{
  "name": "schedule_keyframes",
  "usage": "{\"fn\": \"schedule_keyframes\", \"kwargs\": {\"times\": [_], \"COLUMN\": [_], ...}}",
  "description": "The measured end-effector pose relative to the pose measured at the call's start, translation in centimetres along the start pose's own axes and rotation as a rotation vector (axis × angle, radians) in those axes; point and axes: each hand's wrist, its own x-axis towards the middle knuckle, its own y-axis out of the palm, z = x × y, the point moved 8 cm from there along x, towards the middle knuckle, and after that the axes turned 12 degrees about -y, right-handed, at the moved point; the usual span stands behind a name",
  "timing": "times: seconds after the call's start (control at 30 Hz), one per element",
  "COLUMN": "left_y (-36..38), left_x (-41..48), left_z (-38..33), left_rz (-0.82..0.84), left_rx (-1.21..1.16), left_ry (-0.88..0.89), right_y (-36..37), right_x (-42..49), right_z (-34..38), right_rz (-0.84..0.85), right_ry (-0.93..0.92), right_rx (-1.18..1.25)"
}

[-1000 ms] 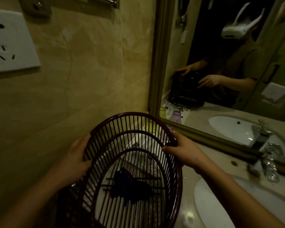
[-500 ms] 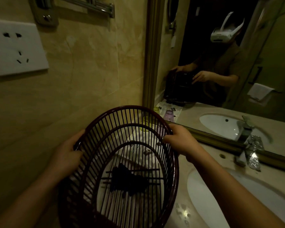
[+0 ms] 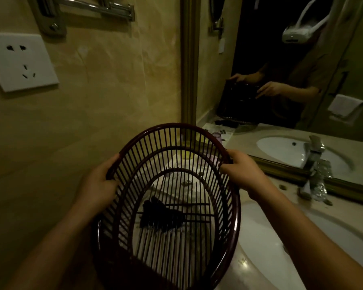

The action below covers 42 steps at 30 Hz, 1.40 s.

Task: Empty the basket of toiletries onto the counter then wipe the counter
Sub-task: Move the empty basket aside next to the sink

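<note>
Firmly around basket point(image 3: 172, 197) (both hands)

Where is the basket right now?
In the head view the dark slatted basket is centre-low, tipped and held between the left hand and right hand, beside the tiled wall and left of the sink.

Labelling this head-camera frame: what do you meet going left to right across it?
White wall socket → left hand → dark red slatted plastic basket → right hand → chrome tap.
</note>
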Motion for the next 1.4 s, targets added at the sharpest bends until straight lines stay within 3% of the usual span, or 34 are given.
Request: {"fn": "schedule_keyframes", "kwargs": {"times": [0.3,0.63,1.07,1.4], "left_y": [1.5,3.9,17.2,30.2], "left_x": [-2.2,-5.8,-19.9,-33.8], "left_z": [-2.9,-5.4,-11.0,-14.1], "left_rz": [0.142,0.36,0.63,0.769], "left_rx": [-0.079,-0.006,0.013,0.048], "left_ry": [0.133,0.327,0.541,0.581], "right_y": [-3.4,-6.2,-18.4,-29.8], "right_x": [-5.5,-15.3,-33.3,-46.6], "right_z": [1.9,3.6,1.4,-4.2], "right_rz": [-0.195,-0.4,-0.639,-0.744], "right_ry": [0.036,0.18,0.478,0.542], "right_rx": [-0.089,-0.169,-0.308,-0.273]}}
